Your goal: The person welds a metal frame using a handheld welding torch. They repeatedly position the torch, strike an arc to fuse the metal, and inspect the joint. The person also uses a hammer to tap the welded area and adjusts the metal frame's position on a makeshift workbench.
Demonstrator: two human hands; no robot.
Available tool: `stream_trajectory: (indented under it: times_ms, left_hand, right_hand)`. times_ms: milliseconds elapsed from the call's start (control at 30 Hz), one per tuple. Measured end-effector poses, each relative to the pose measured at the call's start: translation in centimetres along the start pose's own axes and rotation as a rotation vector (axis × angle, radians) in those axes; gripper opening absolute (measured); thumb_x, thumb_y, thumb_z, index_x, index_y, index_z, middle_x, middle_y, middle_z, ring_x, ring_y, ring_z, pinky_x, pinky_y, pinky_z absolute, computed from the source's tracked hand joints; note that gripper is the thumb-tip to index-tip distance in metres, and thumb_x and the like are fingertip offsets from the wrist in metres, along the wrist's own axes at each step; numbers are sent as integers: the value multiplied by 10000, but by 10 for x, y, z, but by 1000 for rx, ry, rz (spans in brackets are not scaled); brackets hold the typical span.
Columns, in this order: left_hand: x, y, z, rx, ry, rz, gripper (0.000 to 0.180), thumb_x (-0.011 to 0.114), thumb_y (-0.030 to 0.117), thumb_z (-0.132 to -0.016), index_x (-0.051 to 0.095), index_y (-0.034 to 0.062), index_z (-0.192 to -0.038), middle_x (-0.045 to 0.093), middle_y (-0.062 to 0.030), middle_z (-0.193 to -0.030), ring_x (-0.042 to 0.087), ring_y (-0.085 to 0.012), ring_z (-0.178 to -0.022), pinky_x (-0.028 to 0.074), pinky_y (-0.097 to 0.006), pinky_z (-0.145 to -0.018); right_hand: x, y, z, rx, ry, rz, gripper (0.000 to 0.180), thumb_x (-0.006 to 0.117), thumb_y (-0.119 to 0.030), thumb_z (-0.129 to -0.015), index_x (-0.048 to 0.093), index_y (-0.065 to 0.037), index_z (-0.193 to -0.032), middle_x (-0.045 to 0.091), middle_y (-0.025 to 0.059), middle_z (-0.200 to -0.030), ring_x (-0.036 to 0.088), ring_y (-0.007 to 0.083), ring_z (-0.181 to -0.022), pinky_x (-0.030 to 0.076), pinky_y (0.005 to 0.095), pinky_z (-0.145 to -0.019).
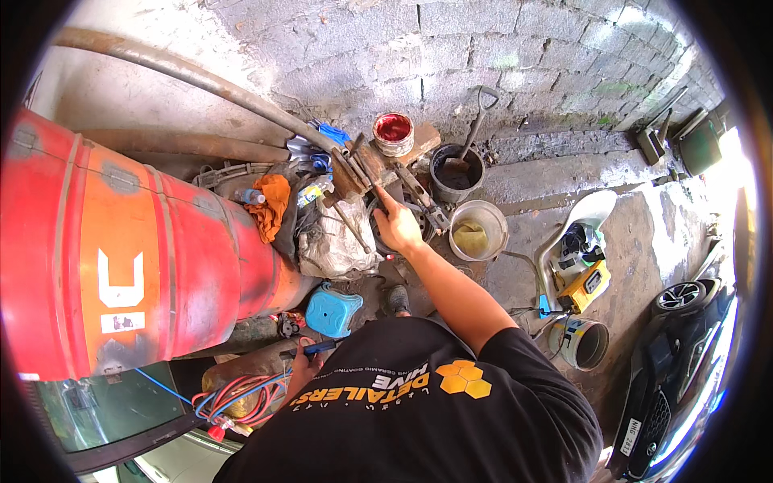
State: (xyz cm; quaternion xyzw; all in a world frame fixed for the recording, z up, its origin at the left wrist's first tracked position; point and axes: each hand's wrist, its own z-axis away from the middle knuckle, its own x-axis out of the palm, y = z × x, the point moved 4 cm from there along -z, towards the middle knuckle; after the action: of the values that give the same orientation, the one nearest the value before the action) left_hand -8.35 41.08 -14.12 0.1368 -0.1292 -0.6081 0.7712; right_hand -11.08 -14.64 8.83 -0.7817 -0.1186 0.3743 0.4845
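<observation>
My right arm stretches forward, and my right hand (398, 224) has its index finger out and its thumb apart. That fingertip touches or nearly touches the narrow metal bars (360, 171) on a rusty work stand. Low on the left, my left hand (301, 367) is closed around a blue-and-black tool handle (324, 346); the tool's kind is unclear, as my black shirt hides part of it. Beside the bars a long metal rod (352, 225) slants over a crumpled grey plastic sheet (330, 245). A worn metal fixture (423, 198) lies right of the bars.
A red-and-orange drum (193, 241) fills the left. Close by are a red-stained can (394, 134), a black bucket with a shovel (477, 121), a pale bucket (493, 219) and a blue stool (332, 311). Hoses (250, 398) lie low left; a dark car (676, 378) stands right.
</observation>
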Motion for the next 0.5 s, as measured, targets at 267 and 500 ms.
stream_trajectory:
  times_ms: [267,500]
  left_hand:
    - [-13,-17,17,-97,109,106,335,537,438,-1039,597,109,-1014,649,-80,-915,640,-306,-888,566,-462,-832]
    - [-12,-28,-2,-155,206,99,295,606,415,-1011,580,124,-1058,629,-74,-1002,618,-315,-995,520,-487,-921]
  right_hand:
    - [-41,25,123,356,-206,-48,298,701,-182,-882,618,-25,-1121,683,212,-942,669,423,-887,526,447,-761]
    - [-93,92,282,604,-410,323,274,724,-224,-786,687,-43,-989,681,184,-966,655,391,-930,525,452,-830]
